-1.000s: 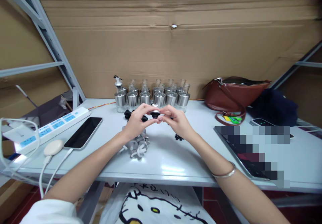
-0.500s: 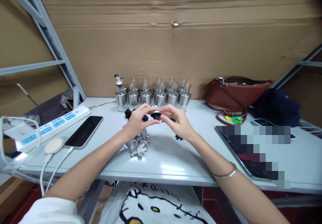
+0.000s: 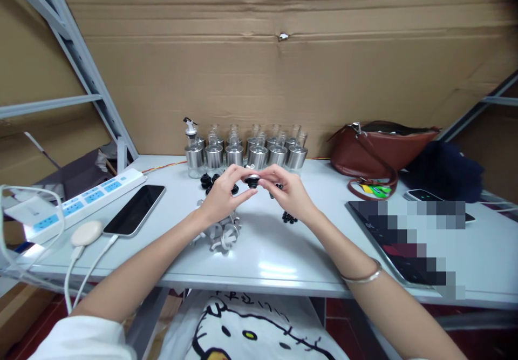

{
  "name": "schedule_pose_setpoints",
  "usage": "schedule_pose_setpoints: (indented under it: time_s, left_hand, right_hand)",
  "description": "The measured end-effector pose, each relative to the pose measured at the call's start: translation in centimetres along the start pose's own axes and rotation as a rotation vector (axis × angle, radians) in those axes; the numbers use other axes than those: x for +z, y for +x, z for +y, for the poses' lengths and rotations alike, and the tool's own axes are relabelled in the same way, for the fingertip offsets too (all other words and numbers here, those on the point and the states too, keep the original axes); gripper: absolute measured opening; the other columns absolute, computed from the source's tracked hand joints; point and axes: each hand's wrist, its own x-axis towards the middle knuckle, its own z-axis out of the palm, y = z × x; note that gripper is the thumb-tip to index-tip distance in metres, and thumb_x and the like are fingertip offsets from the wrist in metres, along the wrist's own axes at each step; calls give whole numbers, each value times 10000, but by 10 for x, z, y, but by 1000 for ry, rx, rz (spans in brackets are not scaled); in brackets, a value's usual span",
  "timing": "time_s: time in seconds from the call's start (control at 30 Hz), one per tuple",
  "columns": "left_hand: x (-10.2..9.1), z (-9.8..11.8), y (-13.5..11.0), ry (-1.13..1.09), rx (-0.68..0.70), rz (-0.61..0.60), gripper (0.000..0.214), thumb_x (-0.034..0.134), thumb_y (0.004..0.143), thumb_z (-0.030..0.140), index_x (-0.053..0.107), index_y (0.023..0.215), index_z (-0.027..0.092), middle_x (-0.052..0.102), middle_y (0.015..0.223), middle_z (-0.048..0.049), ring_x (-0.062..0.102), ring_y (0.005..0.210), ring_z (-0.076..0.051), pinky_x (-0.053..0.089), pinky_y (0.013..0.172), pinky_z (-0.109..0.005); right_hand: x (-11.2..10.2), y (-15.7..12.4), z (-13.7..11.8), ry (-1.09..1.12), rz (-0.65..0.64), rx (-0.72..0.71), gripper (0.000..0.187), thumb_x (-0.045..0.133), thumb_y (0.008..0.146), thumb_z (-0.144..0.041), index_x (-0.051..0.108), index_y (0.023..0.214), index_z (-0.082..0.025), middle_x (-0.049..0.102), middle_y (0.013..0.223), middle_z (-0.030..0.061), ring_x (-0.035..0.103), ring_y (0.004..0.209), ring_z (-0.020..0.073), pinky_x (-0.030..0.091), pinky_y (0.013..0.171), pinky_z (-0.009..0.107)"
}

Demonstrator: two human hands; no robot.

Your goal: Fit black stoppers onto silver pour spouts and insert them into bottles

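Note:
Between my hands, above the table, is a bottle pourer part [image 3: 253,181] with a silver-white top and a black ribbed stopper pointing down. My left hand [image 3: 222,194] pinches it from the left with thumb and fingers. From the right, my right hand [image 3: 290,191] holds its edge, with the fingers closed. More black ribbed stoppers [image 3: 205,180] lie behind my left hand. Below it is a heap of silver-white pourer spouts [image 3: 224,237]. A cluster of small black pieces [image 3: 288,218] lies under my right hand.
Glass bottles with steel sleeves [image 3: 257,157] stand in rows at the back; one bottle [image 3: 194,155] wears a pourer. At left are a power strip [image 3: 91,195], a phone [image 3: 135,210] and cables. A brown bag [image 3: 384,149] and a tablet [image 3: 388,241] are at right.
The pourer part has shifted slightly right and tilted, showing more of its silver top. My right hand has moved a little, uncovering more of the small black pieces.

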Motion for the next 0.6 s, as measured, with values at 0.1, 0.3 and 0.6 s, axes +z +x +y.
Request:
schedule_pose_setpoints:
  time_s: [0.1, 0.3, 0.6]
  left_hand:
    - [1, -2, 1, 50, -7, 19, 293, 621, 841, 230, 544, 1121, 197, 583, 1006, -46, 573, 929, -154, 467, 842, -302]
    - [-3, -14, 0, 365, 42, 19, 252, 589, 863, 255, 546, 1103, 194, 619, 1024, -58, 584, 990, -194, 382, 991, -454]
    - [-3, -11, -1, 546, 214, -79, 256, 538, 893, 252, 531, 1145, 205, 631, 981, -52, 602, 937, -176, 342, 1028, -525]
  right_hand:
    - [-11, 4, 2, -215, 48, -63, 112, 543, 872, -270, 635, 897, -210, 724, 875, 30, 669, 800, 173, 491, 729, 286]
    - [-35, 10, 24, -735, 62, 46, 152, 541, 848, -157, 688, 840, -194, 730, 851, 45, 620, 806, 222, 417, 726, 322]
    - [-51, 8, 47, -1046, -207, 459, 286, 466, 838, -117, 728, 892, -217, 731, 973, 60, 630, 941, 234, 386, 712, 293]
